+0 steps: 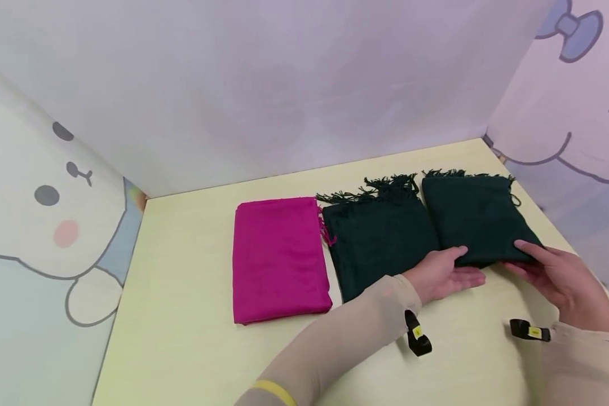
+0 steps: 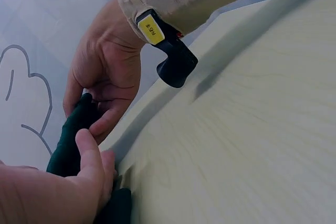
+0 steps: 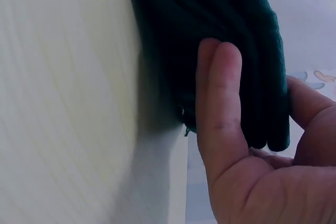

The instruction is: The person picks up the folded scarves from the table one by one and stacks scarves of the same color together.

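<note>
At the table, right hand pinches rightmost green cloth; left hand touches it, fingers straight.

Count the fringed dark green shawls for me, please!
2: the middle green shawl lies beside the magenta shawl; the right hand grips the rightmost green shawl. Others may be hidden underneath.

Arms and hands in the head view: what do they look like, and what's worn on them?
The left hand and right hand are ungloved. The left sleeve and right sleeve are beige and reach the wrists; a yellow band crosses the left one. The left black attachment and right black attachment each carry a yellow label; the right's has dark characters. No cables show.
</note>
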`<state>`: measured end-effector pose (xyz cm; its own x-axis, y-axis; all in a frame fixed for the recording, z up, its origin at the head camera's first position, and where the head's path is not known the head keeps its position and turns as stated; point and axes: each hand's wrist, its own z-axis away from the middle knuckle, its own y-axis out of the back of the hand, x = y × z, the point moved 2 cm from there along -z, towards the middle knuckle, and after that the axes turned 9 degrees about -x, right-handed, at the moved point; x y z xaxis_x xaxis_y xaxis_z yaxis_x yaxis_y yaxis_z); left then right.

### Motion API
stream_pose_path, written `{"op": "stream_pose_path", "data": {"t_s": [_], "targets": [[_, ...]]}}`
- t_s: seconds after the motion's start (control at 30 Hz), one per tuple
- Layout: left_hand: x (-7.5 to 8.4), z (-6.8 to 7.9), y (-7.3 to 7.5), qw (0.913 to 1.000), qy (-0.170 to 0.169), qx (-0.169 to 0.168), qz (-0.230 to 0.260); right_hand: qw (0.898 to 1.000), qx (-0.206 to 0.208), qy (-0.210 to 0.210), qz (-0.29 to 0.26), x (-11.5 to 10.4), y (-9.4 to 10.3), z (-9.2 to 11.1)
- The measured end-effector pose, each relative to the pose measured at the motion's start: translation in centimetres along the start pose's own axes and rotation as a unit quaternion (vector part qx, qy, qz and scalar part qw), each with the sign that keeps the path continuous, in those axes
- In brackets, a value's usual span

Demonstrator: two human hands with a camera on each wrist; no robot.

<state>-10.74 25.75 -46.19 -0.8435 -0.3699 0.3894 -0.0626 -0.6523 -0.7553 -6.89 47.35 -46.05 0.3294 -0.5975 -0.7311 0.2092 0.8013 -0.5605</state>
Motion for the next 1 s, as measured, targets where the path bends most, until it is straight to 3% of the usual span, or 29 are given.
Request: {"op": "stream_pose_path", "data": {"t_s": [0.17, 0.4, 0.67, 1.0], "targets": [[0.1, -0.3, 0.2, 0.9999, -0.013, 0.009, -0.006, 1.000, 0.003, -0.018, -0.006, 0.1, -0.3, 0.2], [0.0, -0.5, 0.5, 0.9981, -0.015, -0.002, -0.060, 0.999, 0.028, -0.032, -0.008, 0.5, 0.4, 0.5], [0.2, -0.6, 0.7, 0.9982, -0.018, -0.001, -0.057, 1.000, 0.013, -0.015, -0.014, 0.9, 0.7, 0.4], [0.2, -0.4, 1.2, 0.9956, -0.023, 0.001, -0.091, 1.000, -0.012, -0.011, -0.006, 1.4, 1.0, 0.3]]}}
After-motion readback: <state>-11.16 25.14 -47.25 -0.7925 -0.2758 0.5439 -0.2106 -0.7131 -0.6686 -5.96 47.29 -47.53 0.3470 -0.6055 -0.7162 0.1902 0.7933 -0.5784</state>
